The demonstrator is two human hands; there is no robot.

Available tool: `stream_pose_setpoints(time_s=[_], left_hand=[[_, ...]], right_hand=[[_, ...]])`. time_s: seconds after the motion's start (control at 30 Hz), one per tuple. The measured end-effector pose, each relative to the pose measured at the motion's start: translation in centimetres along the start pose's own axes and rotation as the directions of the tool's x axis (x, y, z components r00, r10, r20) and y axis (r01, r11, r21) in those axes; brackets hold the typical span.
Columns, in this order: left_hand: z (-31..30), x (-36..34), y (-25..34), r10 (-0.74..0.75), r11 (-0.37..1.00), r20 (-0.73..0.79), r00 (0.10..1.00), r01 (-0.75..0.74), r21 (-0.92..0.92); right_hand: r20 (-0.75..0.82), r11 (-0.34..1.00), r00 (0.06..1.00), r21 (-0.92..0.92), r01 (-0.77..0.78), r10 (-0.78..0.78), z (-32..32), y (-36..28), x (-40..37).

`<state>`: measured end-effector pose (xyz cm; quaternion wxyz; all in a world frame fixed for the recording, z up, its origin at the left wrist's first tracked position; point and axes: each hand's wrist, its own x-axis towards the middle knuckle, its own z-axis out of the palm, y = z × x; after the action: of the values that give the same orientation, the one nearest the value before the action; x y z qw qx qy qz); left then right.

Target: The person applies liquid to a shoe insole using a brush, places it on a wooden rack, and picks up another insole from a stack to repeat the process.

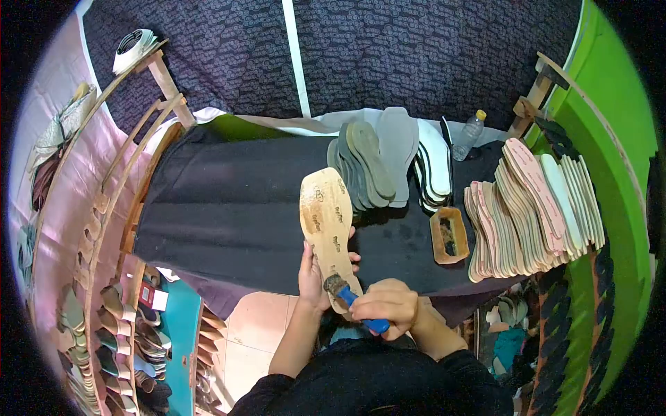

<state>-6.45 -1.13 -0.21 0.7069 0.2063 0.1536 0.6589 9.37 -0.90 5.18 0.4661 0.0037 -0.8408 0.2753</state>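
A tan insole (323,215) with dark printed marks is held up over the front edge of the black-covered table. My left hand (312,281) grips it from below, with the thumb on its left edge and fingertips showing at the right edge. In my right hand (388,305) is a brush (347,295) with a blue handle, its fingers wrapped round the handle. The brush's bristles touch the lower, heel part of the insole. A damp-looking sheen shows on the upper part of the insole.
Grey insoles (368,163), white insoles (433,166) and rows of beige and pink insoles (513,215) lie on the table (229,201). An open box (449,236) with dark residue and a plastic bottle (469,135) stand there too. Racks of shoe parts (114,333) flank the left side.
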Motion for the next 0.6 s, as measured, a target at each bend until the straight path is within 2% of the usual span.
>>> stream_pose_setpoints(time_s=[0.07,0.1,0.17,0.2,0.23,0.33,0.43,0.5,0.6], left_hand=[[0.0,-0.2,0.0,-0.010,1.000,-0.010,1.000,0.010,-0.023],[0.2,-0.2,0.0,-0.014,0.999,0.000,1.000,0.014,-0.043],[0.7,-0.3,0.1,-0.019,0.996,0.021,1.000,0.021,-0.084],[0.8,-0.4,0.0,-0.008,0.995,0.024,1.000,0.010,-0.103],[1.2,-0.4,-0.3,-0.045,0.993,-0.048,0.998,0.039,-0.111],[1.0,-0.7,-0.4,-0.099,0.990,0.026,0.995,0.101,-0.094],[0.4,-0.6,-0.5,-0.124,0.985,-0.010,0.992,0.122,-0.119],[-0.1,-0.7,-0.4,-0.105,0.990,0.009,0.994,0.106,-0.098],[-0.1,-0.6,-0.1,-0.117,0.981,0.012,0.993,0.118,-0.152]], right_hand=[[-0.147,0.999,0.989,-0.004,0.036,-0.036,0.1,0.7,0.6],[-0.151,0.999,0.988,-0.046,0.011,-0.018,-0.4,0.6,1.2],[-0.220,0.993,0.972,-0.103,0.057,-0.078,-0.6,1.5,1.9],[-0.238,0.995,0.968,-0.084,0.061,-0.079,-0.7,2.0,2.2],[-0.221,0.985,0.971,-0.167,0.049,-0.086,-1.1,1.8,3.0],[-0.185,0.972,0.980,-0.231,0.029,-0.073,-1.2,2.4,2.8],[-0.147,0.978,0.984,-0.195,0.073,-0.103,-1.3,2.1,2.3],[-0.075,0.996,0.994,-0.049,0.073,-0.077,-1.7,1.2,2.4],[-0.125,0.998,0.990,-0.013,0.059,-0.060,-1.6,1.1,2.8]])
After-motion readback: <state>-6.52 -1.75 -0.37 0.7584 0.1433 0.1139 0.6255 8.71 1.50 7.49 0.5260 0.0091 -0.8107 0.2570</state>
